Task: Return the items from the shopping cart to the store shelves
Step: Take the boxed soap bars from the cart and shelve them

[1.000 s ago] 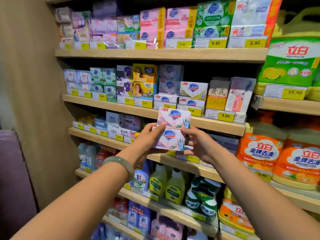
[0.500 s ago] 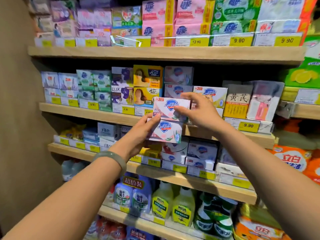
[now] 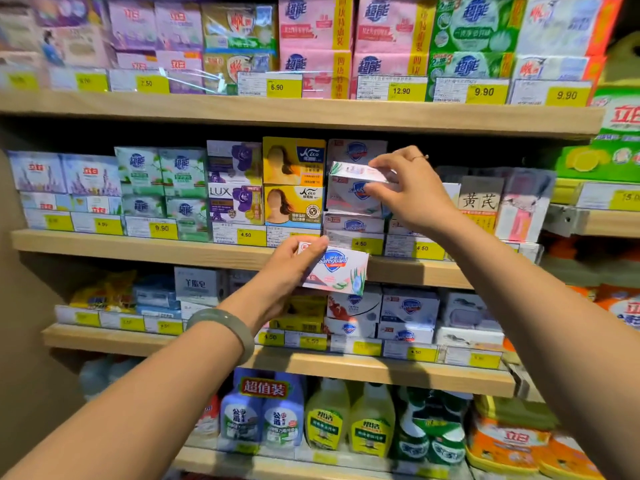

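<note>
My right hand [image 3: 412, 192] grips a white and pink Safeguard soap box [image 3: 356, 172] by its right end, level with the top of the stacked Safeguard boxes [image 3: 353, 225] on the second wooden shelf [image 3: 214, 249]. My left hand [image 3: 294, 268] holds a second Safeguard soap box [image 3: 337, 270], face toward me, in front of that shelf's front edge and just below the stack. A pale green bangle is on my left wrist.
Yellow Nico soap boxes [image 3: 294, 181] and purple Lux boxes [image 3: 233, 181] stand left of the Safeguard stack. A box with Chinese characters [image 3: 479, 202] stands to the right. More soap fills the shelves above and below. Detergent bottles [image 3: 327, 420] line the bottom.
My right hand has lifted the upper soap box off the lower one and carried it up to the shelf stack. My left hand has kept the lower box and moved slightly closer to the shelf.
</note>
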Available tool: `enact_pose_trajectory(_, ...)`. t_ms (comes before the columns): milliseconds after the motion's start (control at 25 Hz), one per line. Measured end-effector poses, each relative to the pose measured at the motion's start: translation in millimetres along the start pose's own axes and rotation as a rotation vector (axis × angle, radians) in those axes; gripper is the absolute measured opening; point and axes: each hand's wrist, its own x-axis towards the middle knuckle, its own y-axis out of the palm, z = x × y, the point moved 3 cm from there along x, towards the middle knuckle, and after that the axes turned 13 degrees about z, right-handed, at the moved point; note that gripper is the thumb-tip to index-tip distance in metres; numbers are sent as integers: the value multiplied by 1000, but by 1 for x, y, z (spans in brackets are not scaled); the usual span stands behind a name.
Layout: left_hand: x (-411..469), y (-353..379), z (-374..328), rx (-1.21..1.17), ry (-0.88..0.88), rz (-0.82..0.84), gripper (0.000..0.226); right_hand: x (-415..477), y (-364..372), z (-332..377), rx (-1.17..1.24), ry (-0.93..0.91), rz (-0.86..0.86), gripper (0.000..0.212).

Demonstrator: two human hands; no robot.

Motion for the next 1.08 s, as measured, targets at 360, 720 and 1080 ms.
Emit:
enact_pose_trajectory(360, 10, 1, 1, -40, 32, 10, 36, 21, 10, 4, -409, -12, 43, 41)
enact_pose_trajectory(720, 9, 3, 2, -91, 42, -29, 25, 5, 25, -12, -693, -95, -16, 48)
enact_pose_trajectory(1080, 7, 10, -11, -193, 93, -124, 57, -23, 24, -7, -541, -187, -183, 43)
